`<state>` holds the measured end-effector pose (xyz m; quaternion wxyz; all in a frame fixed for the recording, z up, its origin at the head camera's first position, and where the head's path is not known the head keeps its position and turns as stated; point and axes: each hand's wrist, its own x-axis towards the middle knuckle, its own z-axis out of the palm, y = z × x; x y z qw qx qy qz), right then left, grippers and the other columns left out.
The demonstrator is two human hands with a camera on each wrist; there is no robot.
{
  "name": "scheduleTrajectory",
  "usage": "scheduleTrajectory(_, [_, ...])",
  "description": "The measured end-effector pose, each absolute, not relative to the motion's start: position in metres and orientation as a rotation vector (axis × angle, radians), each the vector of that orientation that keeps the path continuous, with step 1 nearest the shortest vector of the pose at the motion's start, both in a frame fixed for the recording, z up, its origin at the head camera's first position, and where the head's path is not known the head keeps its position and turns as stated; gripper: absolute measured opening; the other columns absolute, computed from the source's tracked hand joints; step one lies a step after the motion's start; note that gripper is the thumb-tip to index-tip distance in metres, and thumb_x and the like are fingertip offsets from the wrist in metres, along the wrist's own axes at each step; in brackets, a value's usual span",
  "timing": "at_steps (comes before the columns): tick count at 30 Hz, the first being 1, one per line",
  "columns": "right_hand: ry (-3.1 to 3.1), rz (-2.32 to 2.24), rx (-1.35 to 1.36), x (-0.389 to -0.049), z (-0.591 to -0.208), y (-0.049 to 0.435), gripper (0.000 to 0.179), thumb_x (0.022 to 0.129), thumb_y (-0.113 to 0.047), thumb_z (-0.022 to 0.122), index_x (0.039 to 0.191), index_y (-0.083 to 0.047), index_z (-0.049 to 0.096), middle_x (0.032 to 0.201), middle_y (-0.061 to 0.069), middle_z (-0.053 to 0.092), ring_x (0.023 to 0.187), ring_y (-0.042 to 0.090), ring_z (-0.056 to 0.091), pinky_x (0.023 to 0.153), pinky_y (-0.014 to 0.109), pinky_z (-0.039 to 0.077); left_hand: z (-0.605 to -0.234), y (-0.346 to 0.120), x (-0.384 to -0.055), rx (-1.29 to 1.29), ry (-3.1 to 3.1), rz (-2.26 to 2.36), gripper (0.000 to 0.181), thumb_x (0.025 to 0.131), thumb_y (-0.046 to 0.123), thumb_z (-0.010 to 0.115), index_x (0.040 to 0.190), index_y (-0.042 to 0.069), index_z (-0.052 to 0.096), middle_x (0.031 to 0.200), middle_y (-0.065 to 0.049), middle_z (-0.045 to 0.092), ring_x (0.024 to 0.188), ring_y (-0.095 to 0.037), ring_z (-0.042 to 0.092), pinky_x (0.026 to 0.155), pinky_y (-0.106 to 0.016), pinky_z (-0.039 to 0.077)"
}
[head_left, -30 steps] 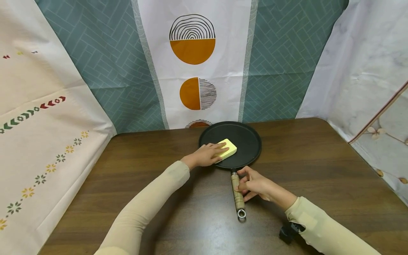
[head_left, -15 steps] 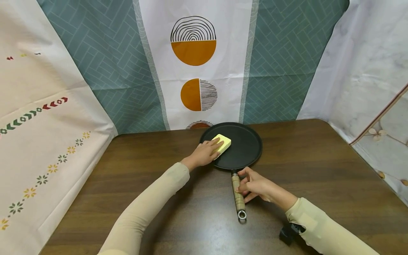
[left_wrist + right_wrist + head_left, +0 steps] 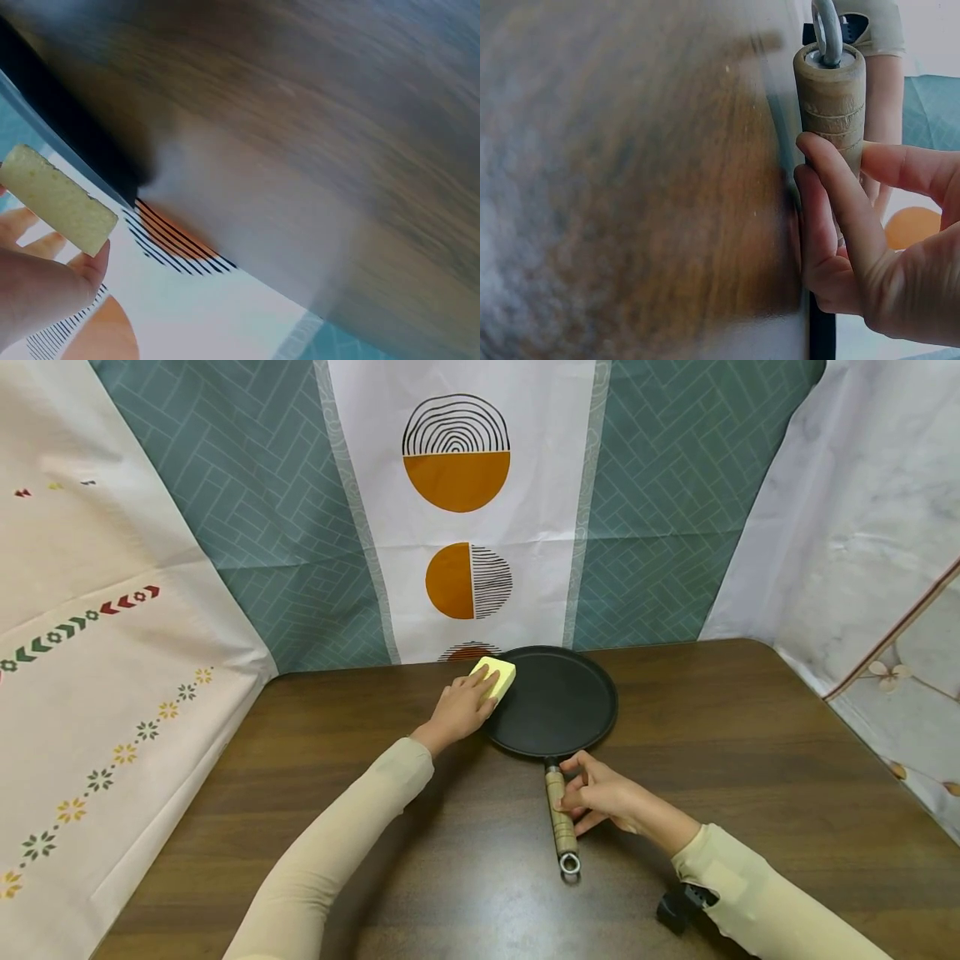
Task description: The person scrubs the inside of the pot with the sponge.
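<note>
A round black flat pan (image 3: 564, 700) lies near the table's back edge, its wooden handle (image 3: 564, 833) pointing toward me. My left hand (image 3: 456, 710) grips a pale yellow sponge (image 3: 501, 672) over the pan's far-left rim. In the left wrist view, thumb and fingers are on either side of the sponge (image 3: 56, 201), and a gap shows between it and the dark pan edge (image 3: 75, 127). My right hand (image 3: 606, 795) pinches the handle between thumb and fingers, as the right wrist view of the handle (image 3: 831, 97) also shows. A metal ring (image 3: 569, 863) ends the handle.
The brown wooden table (image 3: 360, 727) reaches a patterned cloth backdrop (image 3: 465, 643) just behind the pan. Light cloths hang at the left and right sides. A small black device (image 3: 678, 906) is at my right wrist, by the sleeve cuff.
The left hand has moved the sponge leftward and away from me, from the pan's left-middle surface to its far-left rim. The right hand and the pan stay in place.
</note>
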<state>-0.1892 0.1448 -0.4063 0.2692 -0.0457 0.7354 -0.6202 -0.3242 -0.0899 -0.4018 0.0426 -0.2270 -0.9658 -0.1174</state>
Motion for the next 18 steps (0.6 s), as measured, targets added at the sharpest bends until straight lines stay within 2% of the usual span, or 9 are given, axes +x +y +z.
scheduleTrajectory(18, [1.978,-1.678,-0.115,-0.189,-0.406,0.144,0.059,0.074,-0.001,0.062,0.121,0.0,0.027,0.089,0.016,0.045,0.067,0.023,0.049,0.057,0.04,0.051,-0.404,-0.163,-0.325,-0.318,-3.003,-0.356,0.052,0.094,0.035,0.038,0.141,0.019,0.024,0.146,-0.008,0.017,0.119,-0.037,0.032,0.09,-0.051,0.029])
